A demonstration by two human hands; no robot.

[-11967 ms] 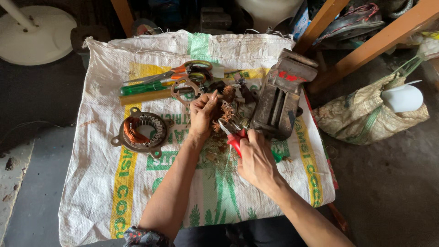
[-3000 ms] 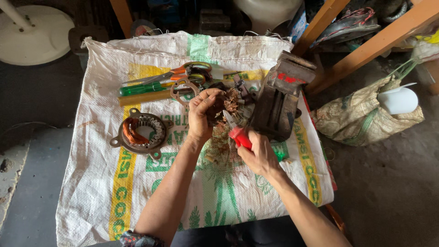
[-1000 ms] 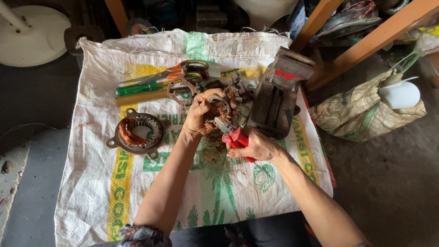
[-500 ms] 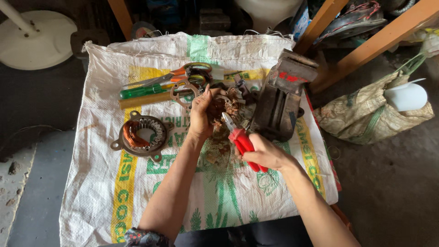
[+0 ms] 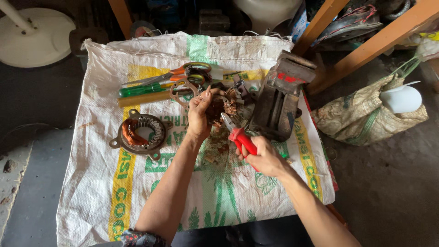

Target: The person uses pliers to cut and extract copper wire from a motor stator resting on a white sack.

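Note:
My left hand (image 5: 200, 114) grips a round motor stator with tangled copper windings (image 5: 222, 104), lifted a little above the white woven sack (image 5: 137, 192). My right hand (image 5: 265, 158) holds red-handled pliers (image 5: 242, 141), their jaws at the lower right edge of the windings. Loose bits of copper wire (image 5: 218, 151) lie on the sack under my hands.
A second stator with copper coils (image 5: 139, 132) lies to the left. Scissors, a green-handled screwdriver and a wooden handle (image 5: 155, 87) lie at the back. A grey bench vise (image 5: 280, 103) stands right of my hands. A stuffed sack with a white container (image 5: 370, 114) sits on the floor at right.
Over the frames the pliers have been worked at the windings from slightly different angles; my left hand has turned and kept holding the stator. Everything else stays put.

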